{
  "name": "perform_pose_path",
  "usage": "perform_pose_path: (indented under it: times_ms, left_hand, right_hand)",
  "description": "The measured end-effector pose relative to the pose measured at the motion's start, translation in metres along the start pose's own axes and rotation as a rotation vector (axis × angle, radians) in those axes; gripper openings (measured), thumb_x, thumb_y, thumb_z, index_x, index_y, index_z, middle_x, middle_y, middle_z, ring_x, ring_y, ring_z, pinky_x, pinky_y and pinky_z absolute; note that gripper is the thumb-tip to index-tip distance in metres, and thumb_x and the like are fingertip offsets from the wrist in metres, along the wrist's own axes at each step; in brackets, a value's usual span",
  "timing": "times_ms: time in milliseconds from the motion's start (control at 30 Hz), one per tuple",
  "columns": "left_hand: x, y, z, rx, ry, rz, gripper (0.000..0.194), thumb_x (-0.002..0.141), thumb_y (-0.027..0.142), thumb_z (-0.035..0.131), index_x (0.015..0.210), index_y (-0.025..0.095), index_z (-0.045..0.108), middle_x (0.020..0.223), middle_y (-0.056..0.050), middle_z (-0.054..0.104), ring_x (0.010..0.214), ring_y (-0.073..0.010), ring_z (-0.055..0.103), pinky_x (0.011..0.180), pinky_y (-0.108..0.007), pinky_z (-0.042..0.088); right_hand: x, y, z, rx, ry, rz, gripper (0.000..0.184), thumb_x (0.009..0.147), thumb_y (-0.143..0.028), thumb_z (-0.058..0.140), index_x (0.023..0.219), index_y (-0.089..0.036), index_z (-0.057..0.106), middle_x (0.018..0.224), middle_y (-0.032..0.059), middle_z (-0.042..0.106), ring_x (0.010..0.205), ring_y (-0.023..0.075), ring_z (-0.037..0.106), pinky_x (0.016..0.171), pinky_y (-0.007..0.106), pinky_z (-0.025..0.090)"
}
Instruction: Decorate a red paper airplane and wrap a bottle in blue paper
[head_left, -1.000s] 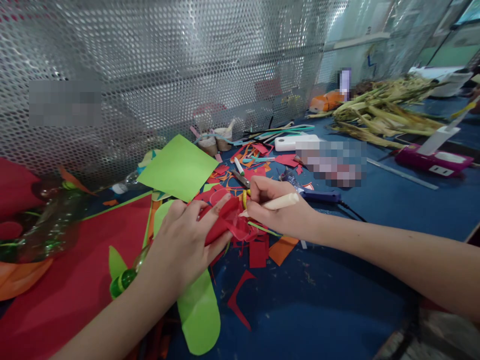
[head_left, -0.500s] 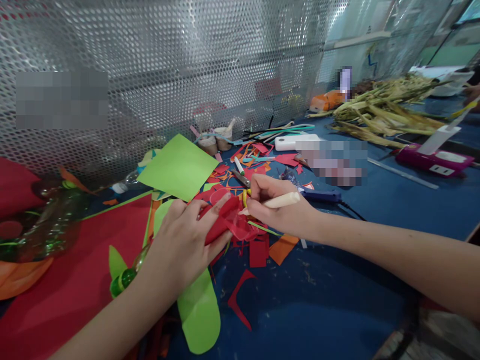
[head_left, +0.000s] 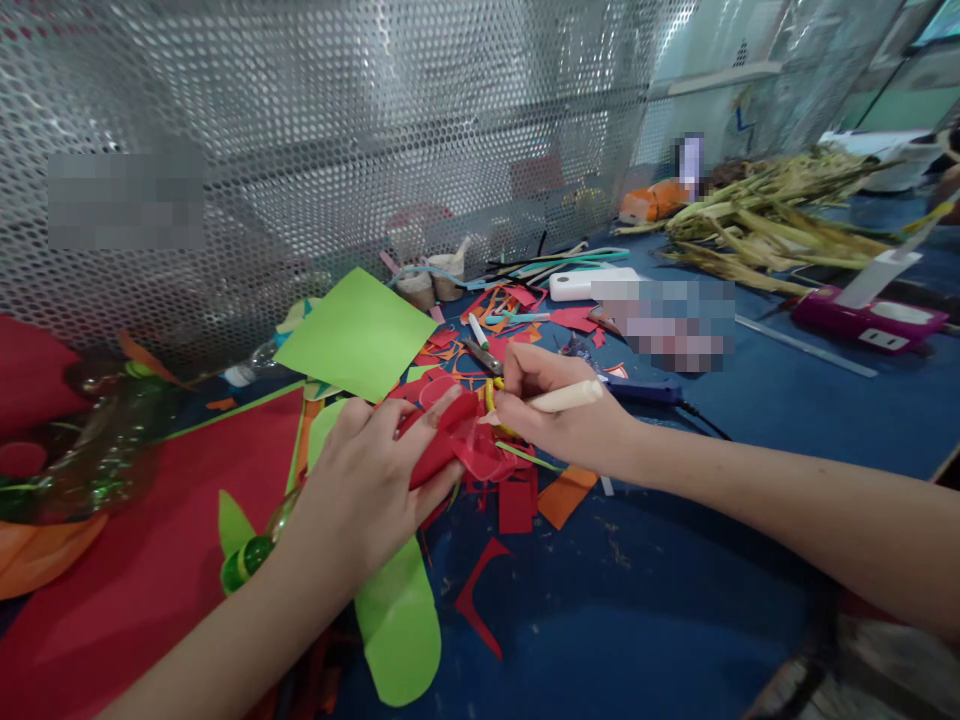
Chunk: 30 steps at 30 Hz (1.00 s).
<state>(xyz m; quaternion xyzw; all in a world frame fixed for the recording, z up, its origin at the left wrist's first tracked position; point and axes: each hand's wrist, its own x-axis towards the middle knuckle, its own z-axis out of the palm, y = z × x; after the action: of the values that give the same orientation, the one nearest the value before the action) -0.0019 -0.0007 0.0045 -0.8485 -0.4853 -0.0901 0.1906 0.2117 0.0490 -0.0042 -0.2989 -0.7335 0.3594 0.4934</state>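
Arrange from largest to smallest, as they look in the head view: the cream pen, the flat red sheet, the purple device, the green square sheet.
1. Flat red sheet, though partly covered
2. Green square sheet
3. Purple device
4. Cream pen, partly hidden by the right hand

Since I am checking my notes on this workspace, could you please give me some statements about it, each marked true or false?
1. The left hand holds a red piece. True.
2. The left hand holds the pale pen-like tool. False: the right hand holds it.
3. The green square sheet lies right of the right hand. False: it lies left.
4. An orange scrap lies right of a red rectangle. True.
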Motion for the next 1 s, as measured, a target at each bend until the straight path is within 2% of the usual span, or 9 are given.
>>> perform_pose_path:
  times_ms: [200,567,833,1000]
  left_hand:
    - [-0.0002,-0.0009,-0.0008,-0.01,-0.003,0.001,0.046,0.098,0.043,0.05,0.139,0.025,0.061,0.106,-0.017,0.067,0.087,-0.0352,0.053,0.082,-0.055,0.051]
    - [-0.0009,0.0001,-0.0005,0.014,0.032,0.037,0.051,0.099,0.041,0.048,0.142,0.017,0.058,0.106,-0.02,0.067,0.084,-0.0357,0.05,0.079,-0.056,0.052]
    - [-0.0008,-0.0006,0.0005,0.031,0.01,0.023,0.051,0.099,0.045,0.05,0.143,0.02,0.057,0.106,-0.018,0.066,0.086,-0.0347,0.052,0.081,-0.053,0.052]
    - [-0.0011,-0.0007,0.0016,0.037,0.054,0.057,0.052,0.099,0.042,0.052,0.143,0.015,0.058,0.104,-0.019,0.066,0.084,-0.0349,0.051,0.079,-0.053,0.052]
  right_hand:
    - [-0.0002,-0.0003,0.0003,0.001,-0.038,-0.018,0.019,0.074,-0.022,0.054,0.065,-0.026,0.037,0.055,-0.0102,0.04,0.049,0.0076,0.03,0.047,0.024,0.025]
    - [-0.0024,0.0016,0.0019,0.06,-0.055,-0.014,0.021,0.077,-0.02,0.056,0.067,-0.026,0.038,0.056,-0.0104,0.04,0.049,0.0075,0.031,0.045,0.024,0.024]
    - [-0.0028,0.0011,0.0009,0.017,-0.077,-0.02,0.02,0.077,-0.018,0.055,0.069,-0.026,0.039,0.056,-0.0104,0.041,0.049,0.0073,0.033,0.045,0.024,0.025]
    - [-0.0024,0.0002,0.001,0.013,-0.083,-0.015,0.02,0.076,-0.018,0.055,0.069,-0.026,0.039,0.056,-0.0111,0.039,0.048,0.0067,0.031,0.045,0.023,0.025]
